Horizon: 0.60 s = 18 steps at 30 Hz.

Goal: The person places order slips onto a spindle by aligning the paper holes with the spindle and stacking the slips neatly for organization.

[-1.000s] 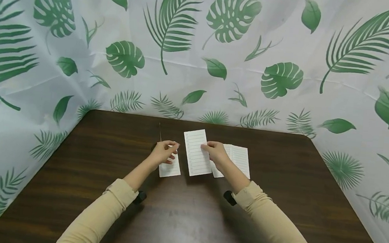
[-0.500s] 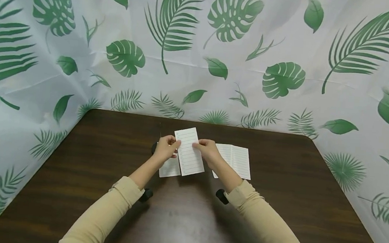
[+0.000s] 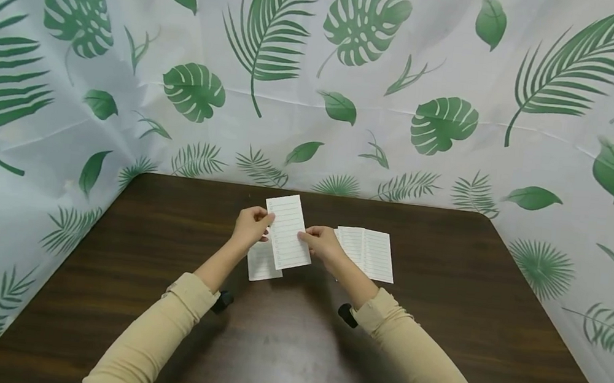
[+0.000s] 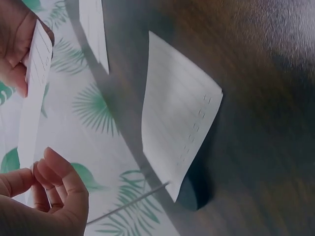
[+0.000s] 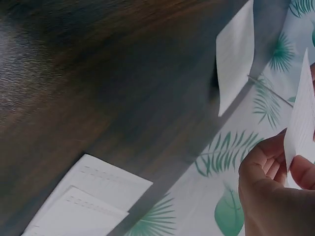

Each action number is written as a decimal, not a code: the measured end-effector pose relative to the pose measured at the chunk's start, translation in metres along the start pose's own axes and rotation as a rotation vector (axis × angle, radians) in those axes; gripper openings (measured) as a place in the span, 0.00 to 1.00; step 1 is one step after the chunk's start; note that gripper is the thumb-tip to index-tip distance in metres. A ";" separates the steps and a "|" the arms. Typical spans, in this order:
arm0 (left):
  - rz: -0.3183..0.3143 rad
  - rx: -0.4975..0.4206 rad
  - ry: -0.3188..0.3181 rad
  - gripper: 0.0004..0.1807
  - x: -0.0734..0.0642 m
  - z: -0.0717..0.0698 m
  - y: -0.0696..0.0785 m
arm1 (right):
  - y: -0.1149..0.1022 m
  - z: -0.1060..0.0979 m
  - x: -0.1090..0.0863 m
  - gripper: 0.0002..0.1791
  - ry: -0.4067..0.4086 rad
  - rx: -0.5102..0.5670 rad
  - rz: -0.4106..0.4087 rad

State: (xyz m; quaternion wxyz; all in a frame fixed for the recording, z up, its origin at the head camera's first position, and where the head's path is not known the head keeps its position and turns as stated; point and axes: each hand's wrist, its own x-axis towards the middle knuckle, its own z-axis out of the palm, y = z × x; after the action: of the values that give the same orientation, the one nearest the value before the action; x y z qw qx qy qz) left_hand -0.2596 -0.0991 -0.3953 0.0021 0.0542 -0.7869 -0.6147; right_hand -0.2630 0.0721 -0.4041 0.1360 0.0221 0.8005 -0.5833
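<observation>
Above the table, a white lined paper slip (image 3: 287, 233) is held up between both hands. My left hand (image 3: 250, 226) pinches its left edge near the upper corner between thumb and fingers. Lower on the opposite edge, my right hand (image 3: 324, 244) pinches it too. Another lined slip (image 4: 179, 108) sits on a bill spike, whose thin metal rod (image 4: 128, 203) sticks up through it near one end. Under that slip, part of the spike's dark base (image 4: 196, 189) shows. In the head view, the held slip and left hand hide most of the spike.
Two more lined slips (image 3: 375, 253) lie overlapping on the table right of the right hand, which covers part of them. The dark wooden table (image 3: 281, 343) ends at a leaf-printed cloth (image 3: 377, 155) behind. Dark wrist cameras (image 3: 347, 314) hang under both sleeves.
The right hand has brought the held slip leftward, over the slip on the spike. My left hand, earlier holding no part of it, has taken its left edge. Both then rose slightly.
</observation>
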 end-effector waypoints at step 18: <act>0.141 0.145 0.176 0.15 0.015 -0.034 0.026 | -0.043 0.017 0.012 0.11 0.005 -0.049 -0.053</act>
State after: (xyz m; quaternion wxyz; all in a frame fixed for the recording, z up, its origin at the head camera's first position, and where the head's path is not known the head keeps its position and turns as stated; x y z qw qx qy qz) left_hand -0.2744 -0.1267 -0.3625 0.1103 0.0524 -0.8279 -0.5474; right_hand -0.2800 0.0411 -0.3715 0.1190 -0.0013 0.8152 -0.5669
